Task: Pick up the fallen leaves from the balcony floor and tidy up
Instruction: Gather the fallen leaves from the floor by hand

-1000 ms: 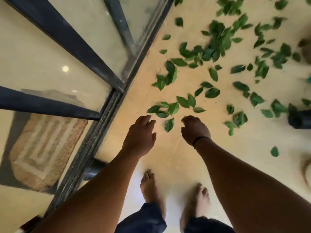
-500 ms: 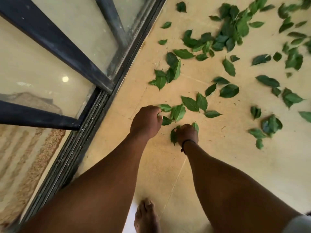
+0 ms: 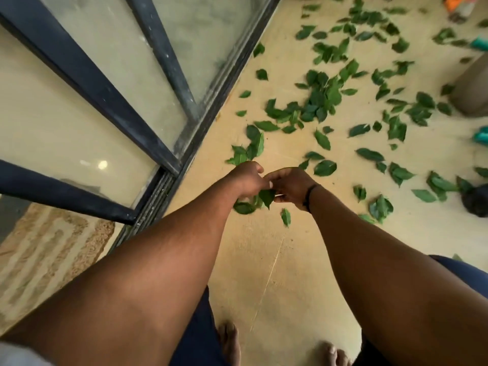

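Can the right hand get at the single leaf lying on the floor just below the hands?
Probably yes. The single leaf lies alone on bare floor just below the right hand, nothing between them. But that hand and the left hand are together holding gathered leaves, so it may need to pass those over first.

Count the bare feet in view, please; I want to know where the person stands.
2. One bare foot at the bottom edge, near the centre; the other foot just right of it, partly hidden by the right forearm.
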